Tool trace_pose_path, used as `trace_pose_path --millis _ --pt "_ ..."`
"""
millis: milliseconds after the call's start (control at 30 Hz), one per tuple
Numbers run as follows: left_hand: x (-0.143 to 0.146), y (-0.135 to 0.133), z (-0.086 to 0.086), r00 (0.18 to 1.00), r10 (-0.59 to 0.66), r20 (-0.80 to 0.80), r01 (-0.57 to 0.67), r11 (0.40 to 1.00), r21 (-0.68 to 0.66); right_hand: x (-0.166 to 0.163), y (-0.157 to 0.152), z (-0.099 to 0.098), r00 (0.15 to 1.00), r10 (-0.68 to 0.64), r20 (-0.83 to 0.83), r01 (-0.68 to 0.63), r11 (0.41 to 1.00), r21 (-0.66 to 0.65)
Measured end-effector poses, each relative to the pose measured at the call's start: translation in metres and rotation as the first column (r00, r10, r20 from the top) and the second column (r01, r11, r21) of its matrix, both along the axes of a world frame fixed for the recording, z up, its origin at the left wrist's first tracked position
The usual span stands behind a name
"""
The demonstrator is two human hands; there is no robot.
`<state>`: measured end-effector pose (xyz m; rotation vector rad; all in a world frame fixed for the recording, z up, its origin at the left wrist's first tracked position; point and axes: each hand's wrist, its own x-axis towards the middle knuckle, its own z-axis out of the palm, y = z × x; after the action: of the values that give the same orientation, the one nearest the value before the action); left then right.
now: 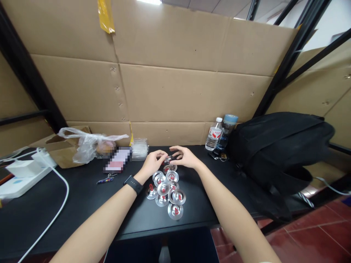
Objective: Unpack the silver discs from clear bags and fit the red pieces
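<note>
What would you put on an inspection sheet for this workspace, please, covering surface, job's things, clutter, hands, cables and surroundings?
Surface: flat black tabletop, no spill seen.
Job's things: shiny silver metal discs with red loops, loosely grouped, some overlapping.
Clutter: bulky black fabric backpack and clear plastic bottle with white cap at right; knotted translucent plastic bag at left.
Hands: left hand and right hand at the discs' far end; grip unclear.
Cables: white cable curves down from the white plastic power strip.
Surroundings: brown cardboard panels behind; red tiled floor below.
</note>
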<state>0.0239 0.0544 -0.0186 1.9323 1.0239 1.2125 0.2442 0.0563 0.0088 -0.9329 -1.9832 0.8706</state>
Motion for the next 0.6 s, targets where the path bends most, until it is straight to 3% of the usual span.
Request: trace_pose_path --millis 100,233,600 --pt "0.004 -0.003 0.0 0.999 0.031 0.04 -0.031 1.0 0.001 -0.021 -0.009 -0.004 0.996 0.009 -0.084 -0.011 0.999 -0.03" --pt "0.003 -0.006 0.004 0.995 0.086 0.059 -0.086 0.996 0.006 -0.038 -0.016 -0.008 0.996 -0.048 -0.078 0.054 0.996 0.067" --pt "-0.007 -0.008 0.012 0.969 0.21 -0.129 -0.198 0.975 0.096 -0.029 -0.017 0.002 0.99 -0.094 0.105 0.067 0.97 0.232"
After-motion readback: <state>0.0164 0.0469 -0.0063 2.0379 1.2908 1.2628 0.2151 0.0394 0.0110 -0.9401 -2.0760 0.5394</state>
